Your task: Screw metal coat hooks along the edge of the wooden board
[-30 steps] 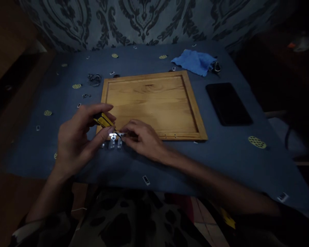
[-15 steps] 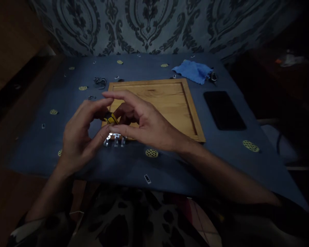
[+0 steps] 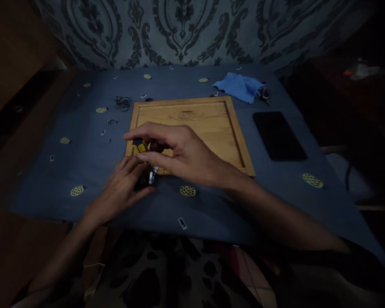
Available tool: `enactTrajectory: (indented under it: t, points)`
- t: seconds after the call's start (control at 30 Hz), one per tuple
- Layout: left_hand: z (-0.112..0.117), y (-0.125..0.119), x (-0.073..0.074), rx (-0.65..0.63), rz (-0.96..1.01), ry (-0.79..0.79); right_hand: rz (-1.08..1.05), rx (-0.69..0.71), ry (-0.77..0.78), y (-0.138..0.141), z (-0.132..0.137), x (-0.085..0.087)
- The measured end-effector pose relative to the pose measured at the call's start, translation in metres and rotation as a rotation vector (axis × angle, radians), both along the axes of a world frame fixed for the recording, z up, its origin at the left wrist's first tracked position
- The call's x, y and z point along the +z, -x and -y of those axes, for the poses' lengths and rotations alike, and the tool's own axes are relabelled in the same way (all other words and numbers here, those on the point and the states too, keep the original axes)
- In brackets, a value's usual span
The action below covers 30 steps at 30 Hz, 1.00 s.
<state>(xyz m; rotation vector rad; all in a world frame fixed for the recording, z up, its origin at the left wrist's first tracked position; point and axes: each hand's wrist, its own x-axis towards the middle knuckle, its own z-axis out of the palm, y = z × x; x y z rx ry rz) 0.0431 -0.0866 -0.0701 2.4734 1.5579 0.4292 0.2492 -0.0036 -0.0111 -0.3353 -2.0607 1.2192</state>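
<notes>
In my right hand [image 3: 182,149] is a short screwdriver [image 3: 140,145] with a yellow and black handle, gripped between thumb and fingers and pointing down at the tray's near left corner. My left hand [image 3: 123,186] lies low at that corner, its fingers and thumb closed around a shiny metal hinge [image 3: 152,177]. Most of the hinge is hidden by the fingers. Beneath my right hand is a shallow wooden tray [image 3: 249,164] with a raised rim. The screwdriver's tip is hard to make out in the dim light.
A blue cloth [image 3: 239,87] lies behind the tray, with a small dark object [image 3: 265,93] beside it. To the right is a black phone [image 3: 279,136]. Small metal pieces [image 3: 112,121] and a clump of metal parts [image 3: 122,102] lie left on the blue patterned tablecloth [image 3: 51,184].
My left hand has come down from the screwdriver handle to the metal hinge at the tray's edge. My right hand keeps the screwdriver in nearly the same place.
</notes>
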Motion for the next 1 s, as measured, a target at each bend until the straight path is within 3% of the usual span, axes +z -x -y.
enactTrajectory:
  t: [0.63,1.0]
  points:
    - [-0.007,0.003,-0.013,0.015,0.073,-0.078,0.002,0.012,-0.061,0.000,-0.005,0.000]
    - [-0.010,0.005,-0.019,0.018,0.117,-0.123,-0.028,-0.085,-0.094,0.004,-0.005,-0.005]
